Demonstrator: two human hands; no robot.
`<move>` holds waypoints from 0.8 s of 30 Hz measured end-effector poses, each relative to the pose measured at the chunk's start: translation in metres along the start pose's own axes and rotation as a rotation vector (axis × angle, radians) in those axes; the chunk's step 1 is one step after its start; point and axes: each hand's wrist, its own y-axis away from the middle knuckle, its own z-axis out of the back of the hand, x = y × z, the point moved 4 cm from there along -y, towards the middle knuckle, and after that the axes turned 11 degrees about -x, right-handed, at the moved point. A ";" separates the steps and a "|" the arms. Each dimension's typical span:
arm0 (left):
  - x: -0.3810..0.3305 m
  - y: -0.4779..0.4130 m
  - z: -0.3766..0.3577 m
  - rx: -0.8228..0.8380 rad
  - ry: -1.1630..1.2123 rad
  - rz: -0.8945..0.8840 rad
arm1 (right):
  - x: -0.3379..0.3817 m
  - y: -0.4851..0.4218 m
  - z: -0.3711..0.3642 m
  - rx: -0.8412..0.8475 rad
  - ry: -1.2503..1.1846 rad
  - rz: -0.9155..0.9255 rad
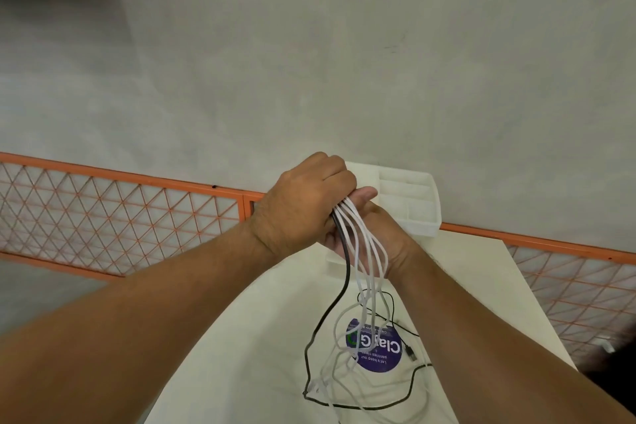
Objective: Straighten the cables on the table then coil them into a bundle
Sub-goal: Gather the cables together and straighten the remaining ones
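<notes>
Hanging from two raised hands are about five white cables (359, 251) and one black cable (344, 272), their loose ends trailing onto the tabletop (241, 337) over a purple sticker (378, 354). One white tray (409, 203) with compartments sits behind; its contents are unclear. Left hand (303, 203) fists over the strands; right hand (378, 234), palm up, has its grip closed on them.

Both hands are raised over the white table (481, 286). The left hand (303, 206) closes over the right hand (375, 234), gripping white cables (364, 251) and a black cable (346, 265) that trail down onto a purple sticker (382, 354).
</notes>
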 end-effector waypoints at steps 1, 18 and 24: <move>0.002 0.001 0.000 0.010 -0.014 0.008 | 0.000 -0.004 0.006 -0.032 0.049 0.044; 0.079 0.071 0.021 0.759 -0.490 0.220 | -0.024 0.027 0.065 -0.325 1.260 0.353; 0.081 0.151 0.039 1.014 -0.596 0.276 | -0.042 0.037 0.112 -0.332 1.712 0.373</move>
